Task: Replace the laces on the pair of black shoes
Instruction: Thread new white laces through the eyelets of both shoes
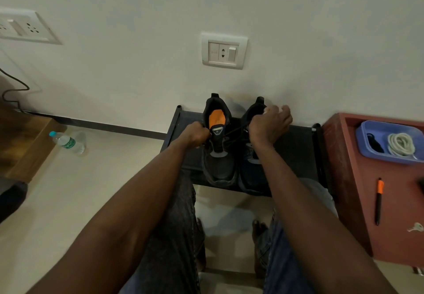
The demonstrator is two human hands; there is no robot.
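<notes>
While two black shoes (231, 153) sit on rack (296, 146), left hand (197, 134) and right hand (269, 125) each grip lace (234, 133).

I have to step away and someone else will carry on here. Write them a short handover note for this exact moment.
Left hand: fingers curled at the collar of the left shoe, pinching the black lace.
Right hand: curled, pulling the same lace taut over the right shoe.
Both shoes stand side by side on the black rack against the wall.
The blue tray on the red table holds a coiled white lace and a dark bundle.
Done: cannot tell how far the left shoe is.
Left: finish both shoes.
</notes>
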